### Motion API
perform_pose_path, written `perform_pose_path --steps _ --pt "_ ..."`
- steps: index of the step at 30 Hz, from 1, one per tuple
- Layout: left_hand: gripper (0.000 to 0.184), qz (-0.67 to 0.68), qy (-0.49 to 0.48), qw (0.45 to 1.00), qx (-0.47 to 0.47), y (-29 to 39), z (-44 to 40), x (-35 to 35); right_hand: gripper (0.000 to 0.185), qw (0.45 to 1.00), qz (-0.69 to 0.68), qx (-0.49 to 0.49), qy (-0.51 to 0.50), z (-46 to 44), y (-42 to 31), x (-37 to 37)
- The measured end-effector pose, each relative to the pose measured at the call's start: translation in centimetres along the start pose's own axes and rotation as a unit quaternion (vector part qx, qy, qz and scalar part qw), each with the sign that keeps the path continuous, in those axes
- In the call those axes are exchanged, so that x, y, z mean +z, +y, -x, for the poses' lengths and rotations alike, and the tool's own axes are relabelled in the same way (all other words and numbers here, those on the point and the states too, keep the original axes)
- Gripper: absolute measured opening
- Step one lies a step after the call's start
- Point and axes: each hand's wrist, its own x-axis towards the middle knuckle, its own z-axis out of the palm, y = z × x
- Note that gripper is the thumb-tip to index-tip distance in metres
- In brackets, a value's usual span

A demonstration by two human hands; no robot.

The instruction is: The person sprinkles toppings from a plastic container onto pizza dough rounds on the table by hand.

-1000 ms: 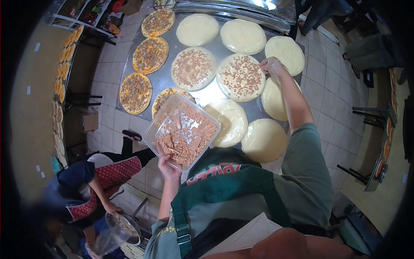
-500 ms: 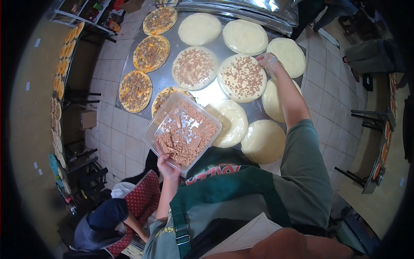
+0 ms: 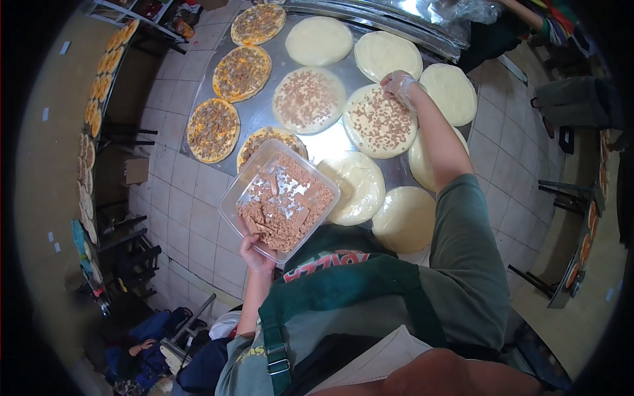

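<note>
My left hand (image 3: 256,254) grips the lower-left corner of a clear plastic container (image 3: 228,198). Small pink-brown diced meat bits and a few larger slices lie in it. My right hand (image 3: 399,88), in a clear plastic glove, is over the upper edge of a pale round pizza base (image 3: 376,146) scattered with the same bits. Its fingers are drawn together, and whatever they hold is hidden. Left of that base is another one covered with bits (image 3: 309,99). Plain coated bases, such as one at the back (image 3: 388,56) and one in front (image 3: 356,188), surround them.
Several topped pizzas (image 3: 213,131) line the left of the metal table (image 3: 205,79). Stacked metal trays (image 3: 396,16) stand at its back. Other people are at the upper right (image 3: 522,20) and lower left (image 3: 142,356). Side tables hold more pizzas (image 3: 102,86).
My right hand has shifted slightly left, from the base's right edge to over its upper edge. The container stays in my left hand. The person at lower left has moved mostly out of view.
</note>
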Motion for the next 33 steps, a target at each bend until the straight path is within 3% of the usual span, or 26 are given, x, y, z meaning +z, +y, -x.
perform_pose_path --steps 2,6,8,11,18,21,23,26,33 --pt "0.073 0.004 -0.002 1.000 0.003 -0.1 -0.1 -0.3 0.022 0.990 0.135 -0.026 -0.009 1.1 -2.6 0.4" --pt "0.073 0.005 -0.006 1.000 0.006 -0.1 -0.2 -0.4 0.019 0.965 0.243 -0.093 0.011 1.3 -4.4 1.9" --pt "0.072 0.004 -0.006 1.000 0.010 0.0 -0.1 -0.4 0.015 0.908 0.388 -0.160 -0.018 0.9 -4.8 2.5" --pt "0.072 0.010 -0.004 1.000 0.012 -0.1 -0.1 -0.5 0.016 0.879 0.441 -0.183 -0.012 0.4 -5.4 3.4" --pt "0.072 0.018 0.002 1.000 0.008 0.2 -0.1 -0.8 0.017 0.893 0.421 -0.158 -0.005 1.3 -5.6 5.2" --pt "0.073 0.023 -0.012 1.000 0.018 0.2 -0.3 -1.1 0.015 0.864 0.458 -0.207 -0.035 2.3 -5.3 4.4" --pt "0.073 0.022 -0.010 1.000 0.020 0.3 -0.3 -1.0 0.015 0.932 0.348 -0.098 -0.014 2.9 -5.4 4.0" --pt "0.073 0.023 -0.005 1.000 0.018 0.5 -0.3 -1.2 0.014 0.962 0.266 -0.066 -0.004 2.9 -3.9 3.9" --pt "0.072 0.030 -0.014 0.999 0.020 0.6 -0.2 -1.4 0.015 0.958 0.287 -0.031 -0.003 4.1 -4.7 5.1"
